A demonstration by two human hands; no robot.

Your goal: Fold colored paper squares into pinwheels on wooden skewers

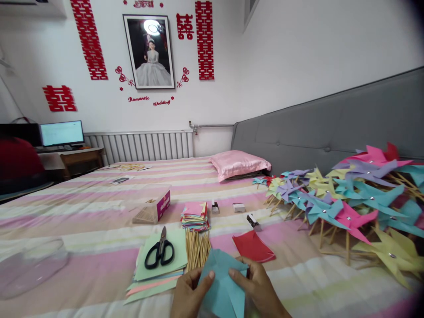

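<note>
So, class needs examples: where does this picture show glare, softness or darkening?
Head view: a bright reflection glares on the photo; head view: the red shape at the left edge looks soft, the scissors and blue paper clearer; head view: both right corners darken.

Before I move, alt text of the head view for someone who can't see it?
Left hand and right hand pinch a blue paper over a striped bed cover. Scissors lie on a paper stack beside wooden sticks, with a red paper nearby and many pinwheels at right.
</note>
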